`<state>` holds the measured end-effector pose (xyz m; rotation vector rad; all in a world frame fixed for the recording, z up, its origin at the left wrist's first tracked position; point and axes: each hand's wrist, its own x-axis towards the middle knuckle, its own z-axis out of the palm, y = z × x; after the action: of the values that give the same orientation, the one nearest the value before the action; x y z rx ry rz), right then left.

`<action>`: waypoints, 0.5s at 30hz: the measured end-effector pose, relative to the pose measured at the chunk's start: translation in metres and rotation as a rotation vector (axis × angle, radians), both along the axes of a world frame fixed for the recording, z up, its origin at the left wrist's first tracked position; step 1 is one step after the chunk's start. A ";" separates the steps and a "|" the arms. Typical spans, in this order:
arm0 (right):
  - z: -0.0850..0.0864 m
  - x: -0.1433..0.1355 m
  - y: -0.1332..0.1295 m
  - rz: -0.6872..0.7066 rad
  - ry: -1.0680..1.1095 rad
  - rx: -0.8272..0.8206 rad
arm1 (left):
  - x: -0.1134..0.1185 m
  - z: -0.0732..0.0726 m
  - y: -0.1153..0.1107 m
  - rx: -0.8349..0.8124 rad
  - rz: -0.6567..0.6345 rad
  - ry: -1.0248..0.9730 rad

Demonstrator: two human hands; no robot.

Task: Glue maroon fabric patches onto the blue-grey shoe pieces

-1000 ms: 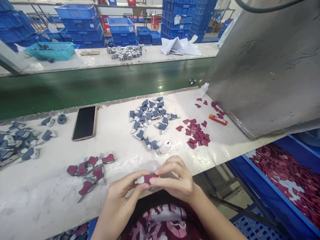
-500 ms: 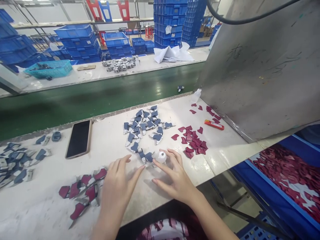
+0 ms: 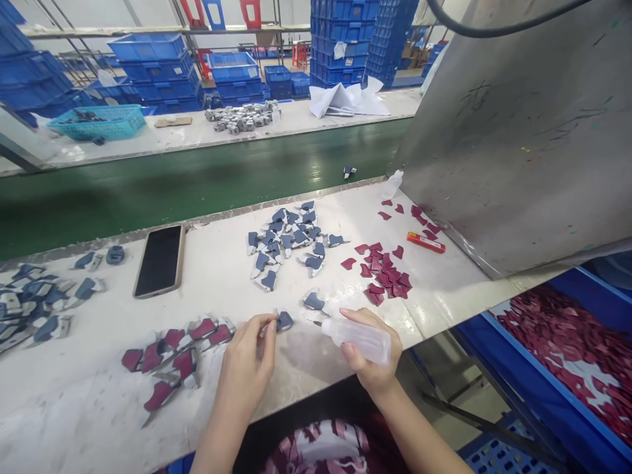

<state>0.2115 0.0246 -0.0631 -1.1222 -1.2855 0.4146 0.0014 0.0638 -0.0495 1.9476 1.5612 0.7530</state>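
Observation:
Between the thumb and fingers of my left hand [image 3: 249,352] is a small blue-and-grey piece [image 3: 284,320], held just above the table. My right hand [image 3: 372,349] is wrapped round a translucent squeeze bottle [image 3: 363,339], tilted on its side with its thin dark needle tip toward that piece. Another blue-and-white piece [image 3: 314,301] lies beyond the bottle tip. Farther back is a loose heap of blue-topped pieces [image 3: 286,237]. To its right sits a pile of thin maroon patches [image 3: 388,273]. Left of my left hand lie several grey pieces with maroon tops [image 3: 185,362].
A phone [image 3: 158,261] lies at the left, near more blue pieces [image 3: 37,299]. A red-and-yellow stick-shaped item [image 3: 425,242] and a second clear bottle [image 3: 394,184] lie near the metal panel [image 3: 518,145]. A green belt [image 3: 197,184] runs behind; a blue crate [image 3: 548,388] of maroon patches stands at right.
My right hand has picked up the white-looking bottle and tipped it sideways. My left hand has closed on a blue piece. The view has shifted slightly.

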 end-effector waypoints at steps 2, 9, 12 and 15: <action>0.003 -0.008 0.000 0.018 0.044 -0.074 | -0.005 -0.005 -0.009 0.038 -0.034 0.010; 0.005 -0.035 0.003 0.019 0.060 -0.225 | -0.010 -0.025 -0.017 0.137 0.020 -0.088; 0.005 -0.035 0.005 -0.006 0.027 -0.230 | -0.010 -0.027 -0.017 0.146 0.027 -0.114; 0.004 -0.034 0.007 -0.004 -0.004 -0.227 | -0.009 -0.027 -0.017 0.156 0.025 -0.118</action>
<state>0.1771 0.0314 -0.0588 -1.3157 -1.2620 0.5669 -0.0079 0.0468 -0.0761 1.9568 1.4987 1.0083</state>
